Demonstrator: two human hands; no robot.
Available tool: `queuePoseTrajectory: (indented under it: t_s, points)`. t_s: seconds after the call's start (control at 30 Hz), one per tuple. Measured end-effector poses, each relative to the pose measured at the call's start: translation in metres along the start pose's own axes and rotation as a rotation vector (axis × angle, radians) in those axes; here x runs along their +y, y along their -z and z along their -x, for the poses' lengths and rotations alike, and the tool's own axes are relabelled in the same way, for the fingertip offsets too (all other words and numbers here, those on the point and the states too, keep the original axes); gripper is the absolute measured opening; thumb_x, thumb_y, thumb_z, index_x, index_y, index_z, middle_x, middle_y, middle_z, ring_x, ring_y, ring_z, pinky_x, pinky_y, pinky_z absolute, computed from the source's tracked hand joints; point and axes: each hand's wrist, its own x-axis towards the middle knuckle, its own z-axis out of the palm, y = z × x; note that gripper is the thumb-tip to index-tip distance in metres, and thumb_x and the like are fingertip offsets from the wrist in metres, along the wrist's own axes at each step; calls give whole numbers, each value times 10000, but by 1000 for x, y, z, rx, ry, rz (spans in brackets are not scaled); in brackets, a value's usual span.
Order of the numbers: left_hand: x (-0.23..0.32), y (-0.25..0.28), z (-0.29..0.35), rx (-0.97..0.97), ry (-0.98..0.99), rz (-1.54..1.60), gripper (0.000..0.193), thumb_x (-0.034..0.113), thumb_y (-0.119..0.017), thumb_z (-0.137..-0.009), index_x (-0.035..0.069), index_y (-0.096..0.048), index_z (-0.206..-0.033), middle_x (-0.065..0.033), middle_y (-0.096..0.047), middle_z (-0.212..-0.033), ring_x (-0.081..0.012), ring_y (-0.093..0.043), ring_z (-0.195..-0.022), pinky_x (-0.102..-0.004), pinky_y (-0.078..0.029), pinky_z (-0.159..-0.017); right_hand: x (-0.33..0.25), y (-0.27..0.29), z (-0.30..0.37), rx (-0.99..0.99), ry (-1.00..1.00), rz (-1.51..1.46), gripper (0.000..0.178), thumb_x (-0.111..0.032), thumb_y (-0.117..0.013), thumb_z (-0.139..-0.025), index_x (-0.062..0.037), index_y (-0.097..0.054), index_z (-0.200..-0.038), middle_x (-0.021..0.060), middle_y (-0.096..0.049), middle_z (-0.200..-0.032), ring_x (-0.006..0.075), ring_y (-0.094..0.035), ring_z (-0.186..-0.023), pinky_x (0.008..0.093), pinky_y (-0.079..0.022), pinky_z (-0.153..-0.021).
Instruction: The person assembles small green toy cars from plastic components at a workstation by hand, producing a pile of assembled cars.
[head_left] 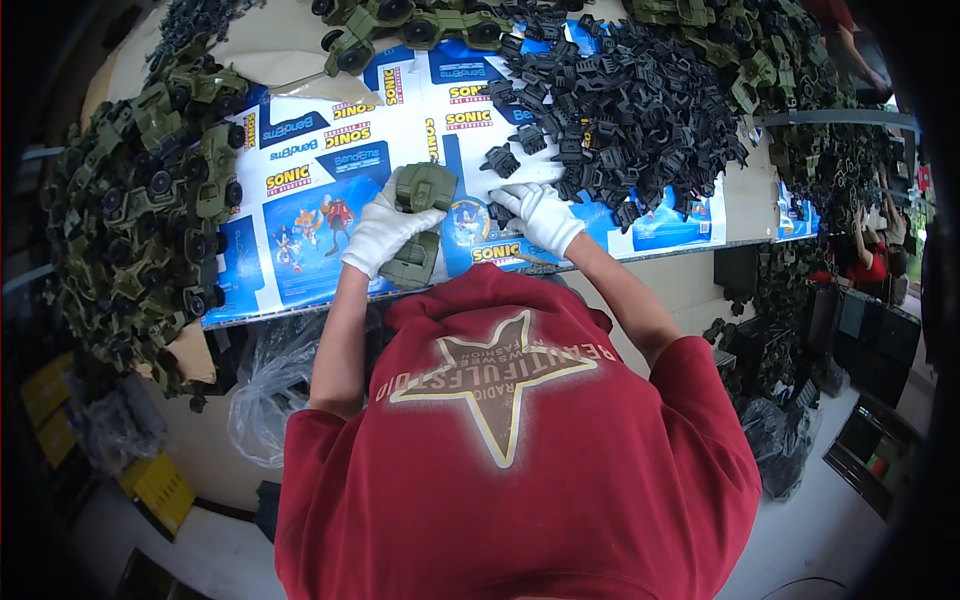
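My left hand (386, 228), in a white glove, is closed around an olive-green toy vehicle (425, 188) at the near edge of the table. Its fingers cross the middle of the vehicle, hiding that part. To the right, my right hand (541, 217), also in a white glove, lies low over the printed sheet with its fingers stretched toward the vehicle. Nothing shows in its grip. A little beyond the right hand, a few loose black plastic parts (501, 160) lie at the edge of a large heap of black parts (625, 115).
Piled olive-green toy vehicles (150, 190) cover the table's left side; more vehicles (415, 25) lie at the back and far right. Colourful printed cardboard (305, 235) covers the tabletop. A clear plastic bag (270, 390) hangs below the front edge, and a yellow crate (160, 490) stands lower left.
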Motion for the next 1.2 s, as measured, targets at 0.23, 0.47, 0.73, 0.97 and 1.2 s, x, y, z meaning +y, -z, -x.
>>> queuePoseTrajectory:
  t_s: [0.23,0.47,0.73,0.97,1.2]
  points:
    - [51,0,19,-204,-32,277,827,201,-846,-733,31,-441,-1434,-55,-646,-1227,-98,-602,-1052,-250,-483,-927,-10,78,-26,124,-227,-1444,564,-290,-603,-969,-32,-434,-1441,64,-566,-1348,164,-522,-1233,330,-399,-1050]
    - [90,-12,33,-333,14,408,646,163,-800,-795,18,-517,-1357,-63,-648,-1186,-125,-607,-1040,-274,-498,-914,-9,83,-26,8,-127,-1913,634,-343,-599,-955,38,-415,-1427,129,-477,-1436,198,-406,-1354,332,-294,-1142]
    - [97,-17,37,-326,60,397,599,164,-797,-803,22,-541,-1326,-64,-641,-1187,-120,-615,-1012,-278,-513,-887,1,79,-25,-41,-101,-1729,633,-378,-614,-938,11,-457,-1411,118,-527,-1395,181,-463,-1301,317,-342,-1106]
    - [89,-27,38,-296,121,494,598,163,-798,-802,26,-546,-1326,-50,-665,-1140,-117,-624,-994,-277,-510,-890,6,93,-31,-6,-137,-1512,548,-427,-561,-964,5,-584,-1300,73,-618,-1265,153,-536,-1195,309,-394,-1047]
    - [66,-61,28,-16,-264,511,781,225,-782,-812,27,-384,-1454,-81,-584,-1287,-150,-567,-1140,-284,-457,-981,-47,62,-38,443,-369,-1453,472,-368,-430,-1024,31,-620,-1189,114,-646,-1158,177,-563,-1105,303,-413,-980]
